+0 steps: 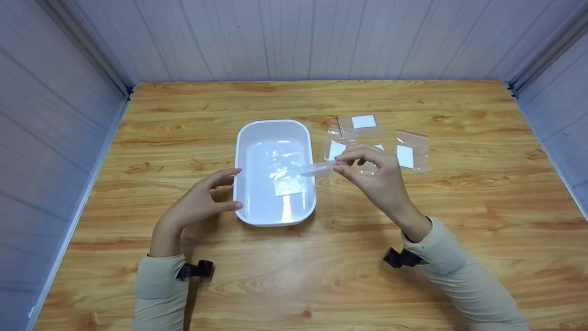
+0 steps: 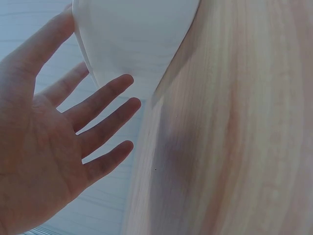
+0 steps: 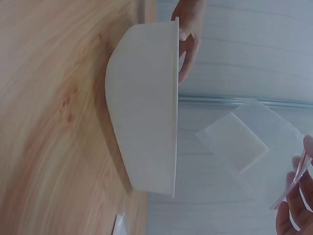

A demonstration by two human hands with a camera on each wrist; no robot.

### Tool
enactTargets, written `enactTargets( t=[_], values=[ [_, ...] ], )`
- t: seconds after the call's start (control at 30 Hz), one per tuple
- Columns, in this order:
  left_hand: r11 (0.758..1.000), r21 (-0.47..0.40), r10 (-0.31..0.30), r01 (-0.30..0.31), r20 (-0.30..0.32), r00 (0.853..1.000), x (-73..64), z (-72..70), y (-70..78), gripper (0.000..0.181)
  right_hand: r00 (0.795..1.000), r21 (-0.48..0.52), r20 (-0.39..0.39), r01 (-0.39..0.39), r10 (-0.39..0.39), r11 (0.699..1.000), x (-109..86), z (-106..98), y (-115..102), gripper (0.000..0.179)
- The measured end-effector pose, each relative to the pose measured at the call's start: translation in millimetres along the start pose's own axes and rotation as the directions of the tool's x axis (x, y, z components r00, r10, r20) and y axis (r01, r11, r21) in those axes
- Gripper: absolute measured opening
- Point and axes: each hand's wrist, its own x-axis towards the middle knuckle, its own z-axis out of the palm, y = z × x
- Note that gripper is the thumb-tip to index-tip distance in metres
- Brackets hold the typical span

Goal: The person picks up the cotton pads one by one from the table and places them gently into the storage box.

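Observation:
My right hand (image 1: pixel 381 179) pinches the zip edge of a clear zip-lock bag (image 3: pixel 275 139), which has a white rectangle on it. In the head view this bag extends over the right rim of a white plastic tub (image 1: pixel 274 122). Relaxed and spread, the fingers of my left hand (image 1: pixel 200 200) stand at the tub's left side, thumb and index fingertips right at the rim. In the left wrist view the other fingers hang beside the tub's outer wall. Inside the tub lies a clear bag (image 1: pixel 287 186) with a white rectangle, partly lost in glare.
Several more zip-lock bags lie on the wooden table (image 1: pixel 285 280) right of the tub, among them a bag at the back (image 1: pixel 364 122) and a bag at the far right (image 1: pixel 405 156). My right hand partly hides others. Pale panel walls (image 1: pixel 294 41) bound the table.

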Motion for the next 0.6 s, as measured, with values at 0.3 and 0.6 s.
enactTargets(
  t=[0.3,0.6],
  values=[
    [1.000,0.014,-0.017,0.017,-0.010,1.000,0.2,-1.0,-0.9,0.085,1.000,0.056,0.017,0.009,-0.010,0.998,7.3,20.7,0.2,0.012],
    [1.000,0.018,-0.009,0.009,-0.006,1.000,-0.4,0.4,-0.3,0.084,0.999,0.067,0.026,0.021,-0.023,0.998,8.4,34.5,1.9,0.011]
  ],
)
